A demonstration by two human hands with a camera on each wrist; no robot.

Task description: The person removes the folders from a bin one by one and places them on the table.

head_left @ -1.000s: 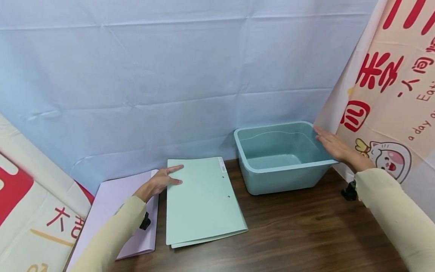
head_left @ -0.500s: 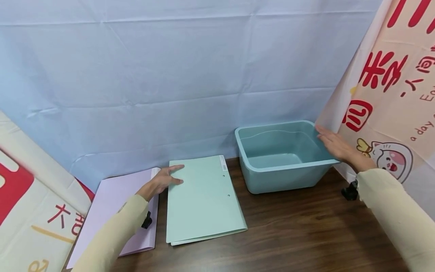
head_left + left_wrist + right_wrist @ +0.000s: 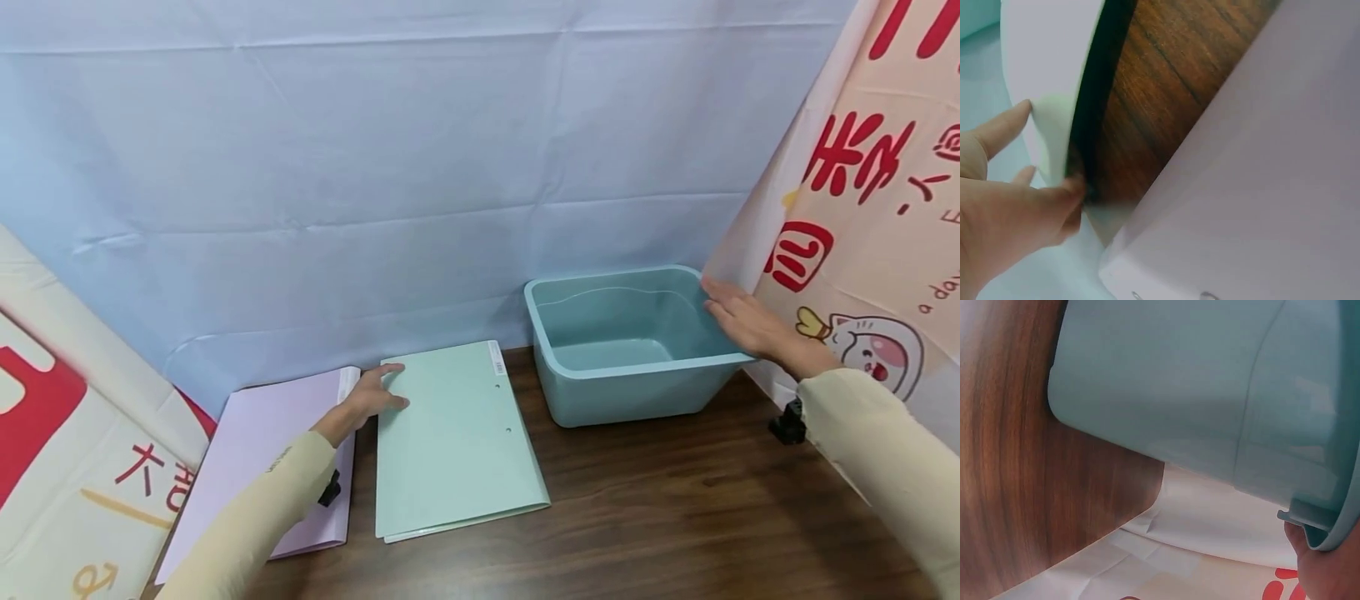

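A pale green file folder (image 3: 457, 450) lies on the table, with a label strip and two small holes along its right side. My left hand (image 3: 366, 398) holds its left edge near the far corner, two digits reaching over the cover. In the left wrist view, fingertips touch the folder's pale face (image 3: 1054, 69) while curled fingers (image 3: 1072, 200) sit at its edge. A blue-green plastic bin (image 3: 622, 392) stands to the right. My right hand (image 3: 757, 329) rests on the bin's right rim with straight fingers; the right wrist view mostly shows the bin's outer wall (image 3: 1166, 387).
A lilac folder (image 3: 277, 417) lies left of the green one, partly under my left forearm. A pale blue cloth (image 3: 390, 150) hangs behind the brown wooden table (image 3: 645, 508). Printed cloths (image 3: 862, 275) flank both sides.
The whole head view has shifted slightly to the right. Both hands stay in the same places on the folder and the bin.
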